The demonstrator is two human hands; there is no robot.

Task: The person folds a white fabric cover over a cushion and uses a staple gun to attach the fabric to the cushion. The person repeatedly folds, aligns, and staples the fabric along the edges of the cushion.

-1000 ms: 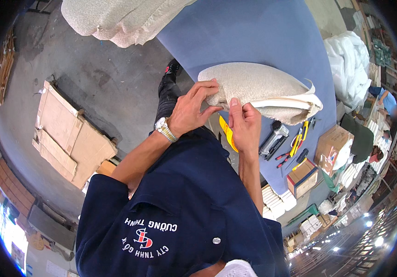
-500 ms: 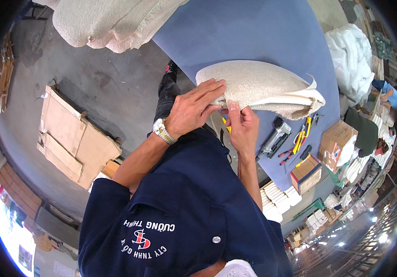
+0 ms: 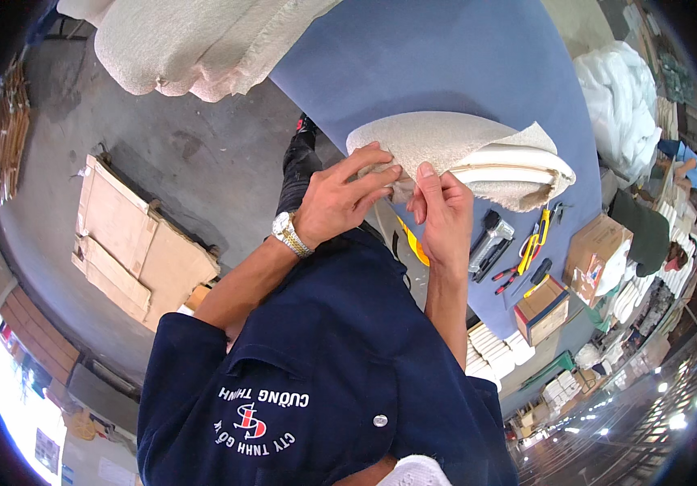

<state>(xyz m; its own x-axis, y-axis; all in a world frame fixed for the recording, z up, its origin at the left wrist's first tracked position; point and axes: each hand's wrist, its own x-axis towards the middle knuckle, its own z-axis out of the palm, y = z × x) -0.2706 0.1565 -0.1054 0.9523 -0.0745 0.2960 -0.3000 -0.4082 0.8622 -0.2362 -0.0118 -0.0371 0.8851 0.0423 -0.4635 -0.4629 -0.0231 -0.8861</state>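
- More white padding (image 3: 510, 174) has been uncovered than half a second ago; the beige cloth (image 3: 421, 138) has been turned up at its corner, and the right hand (image 3: 443, 212) has been moved slightly right.
- Far left, flat cardboard (image 3: 134, 251) is laid on the grey floor (image 3: 211, 130).
- Near the top, big beige pieces (image 3: 194, 49) are cut off by the edge of the view.
- On the cloth's left end, the left hand (image 3: 340, 194) is placed. Its fingers are bent and partly spread; whether cloth is pinched cannot be told.
- Beyond both hands, the cloth and padding are set on the blue surface (image 3: 413, 57), by its near edge.
- By the right hand, the cloth's edge is held between thumb and bent finger.
- Right of that hand, a grey metal tool (image 3: 490, 240), red-handled pliers (image 3: 506, 279) and a yellow tool (image 3: 532, 246) are laid close together.
- Next to them, a small box (image 3: 549, 321) and a bigger brown box (image 3: 593, 255) are seen.
- Farther right, a white plastic bundle (image 3: 620, 105) is heaped.
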